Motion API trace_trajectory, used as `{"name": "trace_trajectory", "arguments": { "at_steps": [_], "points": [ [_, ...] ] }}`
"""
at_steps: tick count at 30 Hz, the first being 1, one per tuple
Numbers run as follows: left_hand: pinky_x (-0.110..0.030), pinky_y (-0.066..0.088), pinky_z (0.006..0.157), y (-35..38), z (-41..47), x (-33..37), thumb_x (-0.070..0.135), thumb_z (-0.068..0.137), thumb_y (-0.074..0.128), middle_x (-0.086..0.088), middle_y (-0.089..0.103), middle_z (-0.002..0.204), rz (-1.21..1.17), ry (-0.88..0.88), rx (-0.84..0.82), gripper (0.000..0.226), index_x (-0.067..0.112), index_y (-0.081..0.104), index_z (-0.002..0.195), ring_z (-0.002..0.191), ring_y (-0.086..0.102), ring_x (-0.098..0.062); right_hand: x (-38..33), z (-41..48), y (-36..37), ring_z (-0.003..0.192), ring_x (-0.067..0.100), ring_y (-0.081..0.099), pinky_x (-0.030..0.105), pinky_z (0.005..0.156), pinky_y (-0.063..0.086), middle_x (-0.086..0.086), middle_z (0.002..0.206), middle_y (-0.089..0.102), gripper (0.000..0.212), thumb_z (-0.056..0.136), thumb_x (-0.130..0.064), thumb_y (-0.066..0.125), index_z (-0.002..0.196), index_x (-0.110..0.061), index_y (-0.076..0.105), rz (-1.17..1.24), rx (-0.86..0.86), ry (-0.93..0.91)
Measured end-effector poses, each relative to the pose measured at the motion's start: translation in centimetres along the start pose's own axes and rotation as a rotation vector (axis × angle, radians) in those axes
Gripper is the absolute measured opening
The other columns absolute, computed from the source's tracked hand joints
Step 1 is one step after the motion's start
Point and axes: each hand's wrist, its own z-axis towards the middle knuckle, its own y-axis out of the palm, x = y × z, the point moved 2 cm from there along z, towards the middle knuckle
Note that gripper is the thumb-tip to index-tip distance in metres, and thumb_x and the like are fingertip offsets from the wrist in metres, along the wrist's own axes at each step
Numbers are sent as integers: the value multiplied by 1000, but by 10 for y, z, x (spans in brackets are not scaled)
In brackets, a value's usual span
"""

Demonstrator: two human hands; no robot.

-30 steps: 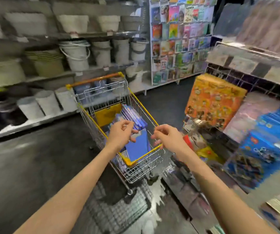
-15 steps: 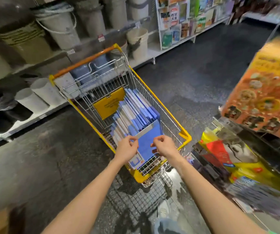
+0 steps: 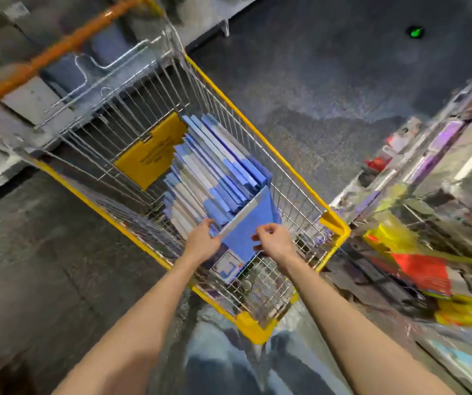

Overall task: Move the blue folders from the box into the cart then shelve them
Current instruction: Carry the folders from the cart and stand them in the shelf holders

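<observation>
The dark floor (image 3: 329, 89) is filling most of the view, and a wire shopping cart (image 3: 253, 326) with yellow trim is standing on it, its orange handle (image 3: 58, 49) at the far end. Blurred store shelving is running along the right. Inside the basket, the blue folders (image 3: 217, 172) are standing on edge in a tight slanted row, each one leaning on the next, which is likely keeping them from sliding flat. A yellow placard (image 3: 152, 155) is hanging on the far grille beside them. The front folder (image 3: 246, 223) is tilting away from the row. The left hand (image 3: 200, 240) is gripping its upper left edge, while the right hand (image 3: 274, 242) is pinching its near side with curled fingers, probably so the thin sheet is not flexing or twisting.
</observation>
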Motion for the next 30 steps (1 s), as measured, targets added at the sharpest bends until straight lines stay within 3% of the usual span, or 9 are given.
{"name": "trace_trajectory", "arguments": {
  "at_steps": [4,9,11,14,17,19,21,24,30],
  "points": [
    [-29,38,82,14,45,-19,26,101,56,-12,55,140,-28,-27,-202,57,13,34,152,111,59,-27,0,27,24,72,26,64,35,63,53,20,100,69,16,100,-23,54,95,-9,58,74,77,101],
    [-31,47,78,34,78,-40,17,100,55,-1,64,122,-172,18,-378,35,24,55,134,94,60,-17,0,63,56,94,31,68,50,89,56,10,101,65,41,95,-37,63,119,-3,61,40,199,154],
    [-36,47,74,46,88,-49,11,100,56,-6,68,102,-267,-43,-452,27,11,63,126,85,62,-18,0,67,61,100,27,65,48,94,53,6,108,62,53,92,-43,67,127,-5,58,29,249,160],
    [-26,46,54,57,90,-45,-10,101,43,-10,57,78,-437,-107,-585,20,-9,57,116,55,55,-11,-2,62,60,95,23,61,43,93,53,1,99,58,58,88,-43,72,131,-9,54,10,308,189],
    [-15,47,53,62,83,-32,-14,100,39,-7,61,88,-517,-86,-716,30,-4,54,124,72,59,-10,12,60,51,90,29,68,51,84,57,4,89,65,47,86,-36,75,124,-15,58,-28,337,211],
    [-15,49,57,66,79,-29,-16,99,38,-8,60,89,-547,-88,-735,32,-14,53,128,78,58,-12,26,59,44,93,31,68,42,83,55,13,104,71,42,88,-31,70,123,-9,61,-69,359,229],
    [-25,51,65,63,81,-24,-13,100,39,-16,65,95,-532,-34,-597,30,-12,56,125,78,59,-18,33,57,38,101,31,65,28,79,44,15,115,69,31,94,-20,63,121,-5,63,-113,387,254],
    [-35,50,71,44,93,-7,2,99,45,-12,70,103,-500,120,-182,26,7,60,120,77,61,-22,39,51,33,107,34,61,33,82,43,16,120,67,31,97,-20,58,124,-4,59,-164,400,237],
    [-23,45,75,-10,141,56,26,100,59,-1,61,114,-504,67,195,43,9,48,138,84,57,-13,40,56,28,93,35,61,39,81,47,21,108,66,28,99,-14,54,123,3,55,-217,390,190]
  ]
}}
